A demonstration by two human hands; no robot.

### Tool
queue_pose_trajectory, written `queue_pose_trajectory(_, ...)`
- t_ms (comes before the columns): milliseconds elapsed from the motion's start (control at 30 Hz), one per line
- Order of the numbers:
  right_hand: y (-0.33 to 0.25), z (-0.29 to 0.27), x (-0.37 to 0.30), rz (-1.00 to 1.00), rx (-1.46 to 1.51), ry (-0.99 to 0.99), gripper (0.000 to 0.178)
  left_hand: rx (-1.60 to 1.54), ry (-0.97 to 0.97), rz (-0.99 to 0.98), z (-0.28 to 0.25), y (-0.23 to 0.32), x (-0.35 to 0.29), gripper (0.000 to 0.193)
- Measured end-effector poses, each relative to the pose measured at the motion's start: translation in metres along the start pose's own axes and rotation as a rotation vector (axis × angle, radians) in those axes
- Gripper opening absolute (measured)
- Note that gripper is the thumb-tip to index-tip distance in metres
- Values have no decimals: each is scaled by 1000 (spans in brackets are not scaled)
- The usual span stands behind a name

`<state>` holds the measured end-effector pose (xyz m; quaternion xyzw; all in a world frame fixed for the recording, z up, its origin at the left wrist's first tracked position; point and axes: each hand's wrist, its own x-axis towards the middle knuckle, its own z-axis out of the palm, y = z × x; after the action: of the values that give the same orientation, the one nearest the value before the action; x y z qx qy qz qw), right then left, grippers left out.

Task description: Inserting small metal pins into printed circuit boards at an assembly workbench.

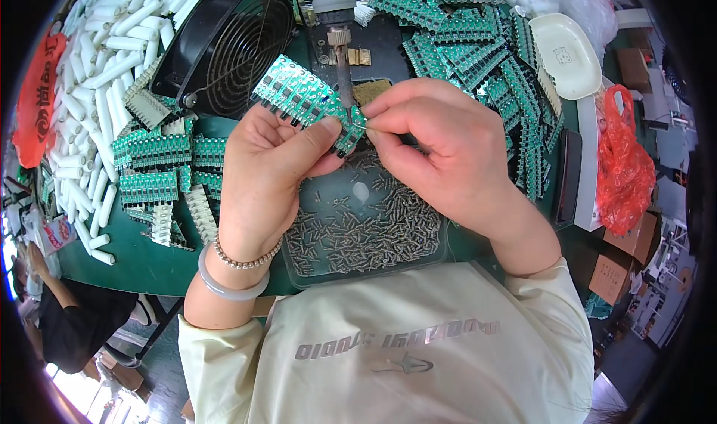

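Observation:
My left hand (261, 159) grips a green circuit board strip (299, 91) from below, thumb on its near face. The strip tilts, its right end lower, and carries rows of small dark components. From above, a soldering iron (342, 58) points down, its tip at the strip's right end. There my right hand (448, 144) pinches a thin silvery wire-like piece (359, 126) between thumb and forefinger, against or very close to the board. Beneath both hands lies a clear plastic tray (306, 280) holding many small metal spring-like parts (373, 230).
Stacked circuit boards (153, 149) lie left, more (470, 50) right. White tubes (93, 118) heap beyond the left stack. A black fan (239, 47) stands behind my left hand. At right are a cream dish (567, 54) and red plastic bag (624, 166). Another person's arm (52, 278) shows far left.

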<state>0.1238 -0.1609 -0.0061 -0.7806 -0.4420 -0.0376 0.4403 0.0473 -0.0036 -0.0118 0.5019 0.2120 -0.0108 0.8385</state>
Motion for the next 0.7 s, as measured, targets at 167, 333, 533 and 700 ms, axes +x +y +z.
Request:
queue_pose_trajectory(167,2,-4,-1,2,7,-58,11,36,16,4,0,-3,-1,11)
queue_pose_trajectory(333,-5,-22,-4,173,165,-38,11,33,29,-17,-4,-8,1,9)
queue_pose_trajectory(533,2,-23,-31,49,-87,-301,8,12,147,23,-14,-6,-10,6)
queue_pose_trajectory(700,-11,-16,-44,51,-250,-605,9,11,53,55,-20,-3,-18,4)
